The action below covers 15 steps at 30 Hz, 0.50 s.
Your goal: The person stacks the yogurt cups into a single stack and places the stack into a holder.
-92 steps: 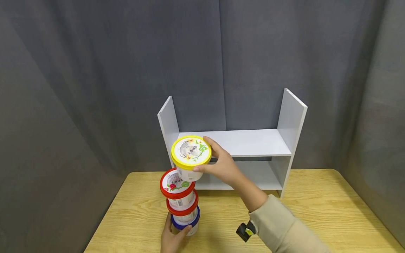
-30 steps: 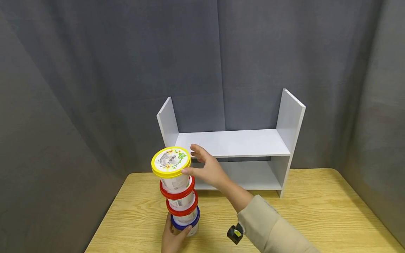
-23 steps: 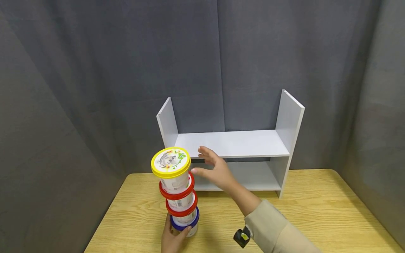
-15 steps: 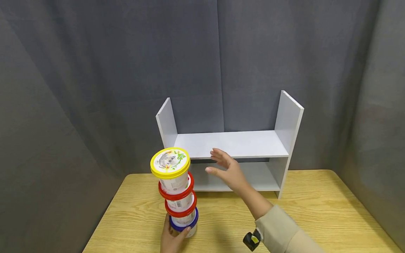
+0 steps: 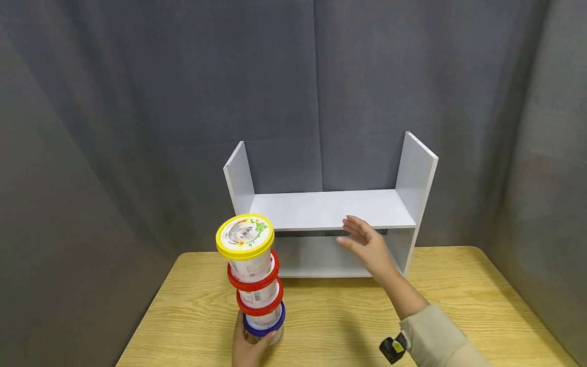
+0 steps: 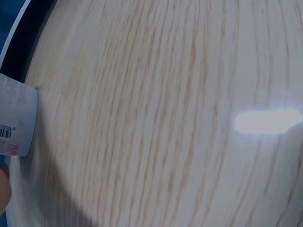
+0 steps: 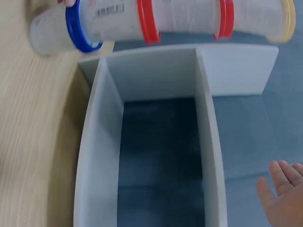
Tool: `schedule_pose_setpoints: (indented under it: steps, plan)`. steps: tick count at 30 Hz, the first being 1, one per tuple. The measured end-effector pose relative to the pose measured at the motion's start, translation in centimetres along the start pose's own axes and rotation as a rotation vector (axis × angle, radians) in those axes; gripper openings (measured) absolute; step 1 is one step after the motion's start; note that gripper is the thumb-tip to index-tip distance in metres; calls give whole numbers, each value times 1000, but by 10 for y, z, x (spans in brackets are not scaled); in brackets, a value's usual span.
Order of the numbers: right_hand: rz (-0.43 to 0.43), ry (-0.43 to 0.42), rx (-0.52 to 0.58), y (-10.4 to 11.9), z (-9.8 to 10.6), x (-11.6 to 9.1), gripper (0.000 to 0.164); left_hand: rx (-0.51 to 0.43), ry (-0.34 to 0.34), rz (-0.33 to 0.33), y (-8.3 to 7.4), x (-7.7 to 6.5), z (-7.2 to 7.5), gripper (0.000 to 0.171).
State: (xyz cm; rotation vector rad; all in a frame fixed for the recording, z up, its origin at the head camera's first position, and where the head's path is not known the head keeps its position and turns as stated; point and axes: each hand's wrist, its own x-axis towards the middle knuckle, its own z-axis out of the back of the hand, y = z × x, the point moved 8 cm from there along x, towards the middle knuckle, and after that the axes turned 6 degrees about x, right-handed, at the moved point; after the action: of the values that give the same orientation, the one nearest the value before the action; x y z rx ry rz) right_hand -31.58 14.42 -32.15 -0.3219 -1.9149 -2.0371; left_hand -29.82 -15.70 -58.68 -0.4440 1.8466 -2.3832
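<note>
Four-high is avoided in words: several lidded tubs stand in one stack, left of the middle in the head view. A yellow-lidded tub (image 5: 245, 237) tops it, over an upper red-lidded tub (image 5: 259, 295) and a lower red-lidded tub (image 5: 264, 321). At the bottom is a blue-lidded tub (image 5: 278, 334). My left hand (image 5: 247, 351) grips this bottom tub, thumb at its front. The right hand (image 5: 371, 247) is in front of the shelf, fingers spread and holding nothing, well apart from the stack. The left wrist view catches only a tub's side (image 6: 16, 118) and a fingertip.
A white two-tier shelf unit (image 5: 330, 210) with raised side panels stands on the wooden table (image 5: 316, 326) behind the stack. Grey curtains (image 5: 275, 76) surround the table. A small black device (image 5: 393, 349) hangs at the right cuff.
The right hand set the yellow-lidded tub on top of the stack, let go and drew away to the right. My left hand has kept its grip on the bottom tub.
</note>
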Motion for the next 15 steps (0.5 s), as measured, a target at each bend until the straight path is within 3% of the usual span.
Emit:
schedule_pose_setpoints:
  steps: [3,5,10,15]
  plan:
    - [-32,-31,-15,-5,14,-2,62,-1,-21,-13,-25,-8,4,102]
    - [-51,-56,-17,-7,23,-4,61,6,-35,-48,-32,-10,6,101]
    - [-66,-103,-43,-12,47,-8,59,59,-38,-40,-14,-4,3,106]
    - [-29,-180,-70,-12,72,-10,55,49,-22,-29,6,1,-2,108]
